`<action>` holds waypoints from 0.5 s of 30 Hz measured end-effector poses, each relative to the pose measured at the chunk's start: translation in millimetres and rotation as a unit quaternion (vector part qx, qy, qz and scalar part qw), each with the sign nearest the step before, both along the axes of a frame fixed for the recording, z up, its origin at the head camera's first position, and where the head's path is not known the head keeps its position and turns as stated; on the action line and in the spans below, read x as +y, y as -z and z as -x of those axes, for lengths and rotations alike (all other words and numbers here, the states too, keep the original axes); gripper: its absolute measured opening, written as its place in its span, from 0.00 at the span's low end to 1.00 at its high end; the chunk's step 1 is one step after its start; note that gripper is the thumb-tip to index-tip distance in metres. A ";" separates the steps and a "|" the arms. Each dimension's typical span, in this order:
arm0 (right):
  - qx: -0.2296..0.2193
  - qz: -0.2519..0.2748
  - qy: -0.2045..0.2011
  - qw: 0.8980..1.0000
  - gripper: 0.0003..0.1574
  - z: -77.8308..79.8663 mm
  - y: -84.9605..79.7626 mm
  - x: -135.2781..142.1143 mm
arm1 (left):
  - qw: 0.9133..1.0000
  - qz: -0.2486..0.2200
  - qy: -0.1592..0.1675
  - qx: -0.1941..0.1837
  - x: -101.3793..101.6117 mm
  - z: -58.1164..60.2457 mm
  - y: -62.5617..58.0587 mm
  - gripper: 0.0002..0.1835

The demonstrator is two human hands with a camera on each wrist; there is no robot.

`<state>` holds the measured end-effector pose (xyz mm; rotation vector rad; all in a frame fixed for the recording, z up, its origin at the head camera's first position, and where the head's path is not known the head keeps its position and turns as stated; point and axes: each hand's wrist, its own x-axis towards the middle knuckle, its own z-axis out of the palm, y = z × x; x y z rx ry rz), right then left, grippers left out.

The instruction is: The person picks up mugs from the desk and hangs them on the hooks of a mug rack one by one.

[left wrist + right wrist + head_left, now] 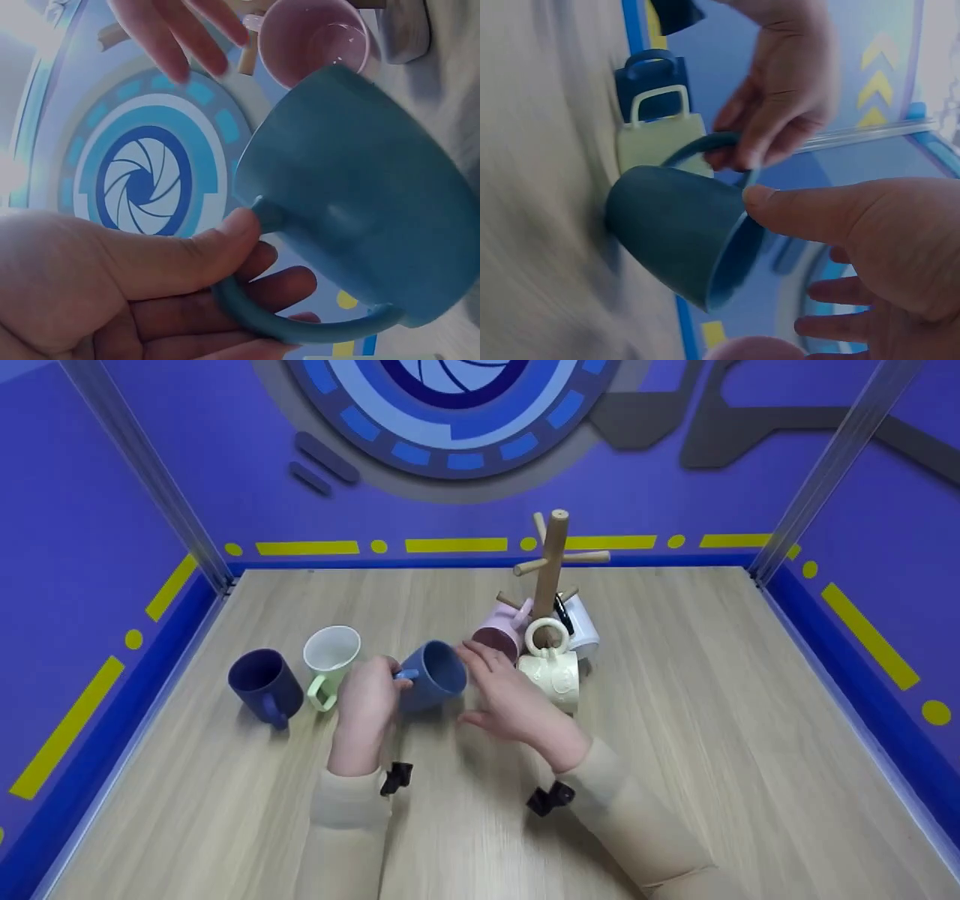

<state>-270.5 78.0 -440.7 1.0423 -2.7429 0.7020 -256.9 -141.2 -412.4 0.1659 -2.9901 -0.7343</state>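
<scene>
My left hand (369, 697) pinches the handle of a blue mug (429, 686) between thumb and fingers. The mug is tilted, its mouth turned toward the right hand; in the left wrist view the thumb lies near the handle's upper joint. Beside the mug's rim, my right hand (511, 697) is spread with fingers extended and thumb apart. Whether its thumb touches the mug I cannot tell. Just beyond the right fingers, a pink mug (496, 631) is at a wooden mug tree (553, 562), along with a cream mug (551, 679) and a white mug with a black handle (585, 630).
Left of the left hand stand a light green mug (334, 656) and, farther left, a dark navy mug (262, 682), both upright on the wooden table (465, 825). Upper pegs of the tree are bare. Blue printed panels (225, 450) enclose the back and sides.
</scene>
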 end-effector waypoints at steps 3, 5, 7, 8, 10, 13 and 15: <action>-0.026 -0.001 0.005 1.000 0.67 7.0 10.4 -11.2 | 1.000 -0.001 0.016 0.004 2.5 -2.7 -4.0 0.10; -0.037 0.003 0.004 0.999 0.68 11.0 17.6 -15.1 | 1.000 -0.003 0.028 0.003 4.1 -4.1 -6.1 0.10; -0.049 0.012 -0.001 0.999 0.67 13.8 24.1 -16.5 | 0.999 -0.002 0.040 0.006 5.7 -6.0 -7.9 0.10; -0.056 0.019 -0.004 0.998 0.67 14.7 26.5 -16.6 | 0.999 -0.001 0.045 0.008 6.7 -7.0 -9.0 0.10; -0.070 0.039 -0.010 0.997 0.65 15.8 29.4 -15.9 | 0.999 0.006 0.052 0.016 8.6 -9.3 -11.1 0.10; -0.077 0.073 -0.021 0.994 0.63 15.9 28.4 -13.3 | 0.998 0.016 0.053 0.034 12.8 -15.9 -17.2 0.10; -0.075 0.088 -0.029 0.993 0.62 15.3 24.5 -10.8 | 0.997 0.019 0.047 0.054 16.1 -21.8 -22.5 0.11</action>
